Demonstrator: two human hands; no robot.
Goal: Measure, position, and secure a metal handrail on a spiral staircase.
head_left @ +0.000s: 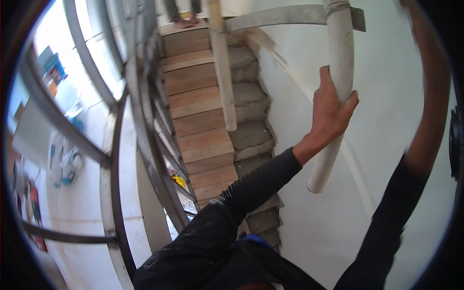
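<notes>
Staircase inspection. The person's left hand (333, 110) is wrapped around the right rail (341, 53) of what appears to be a ladder, its fingers and thumb on either side. The right arm reaches up past the upper right edge; its hand is out of view, so its grip cannot be told.

The ladder's left rail (224, 82) is over the wooden steps (200, 113), and a flat crosspiece (282, 18) spans between the rails. The right rail stands before the white wall (386, 63); whether its lower end touches anything cannot be confirmed. A metal railing (145, 111) bounds the left. Another person's feet (184, 22) are at the stairs' far end.

Judgement: the step in hand is carrying or positioning the ladder. The next move calls for a firm grip, controlled lower ends and sure footing.
</notes>
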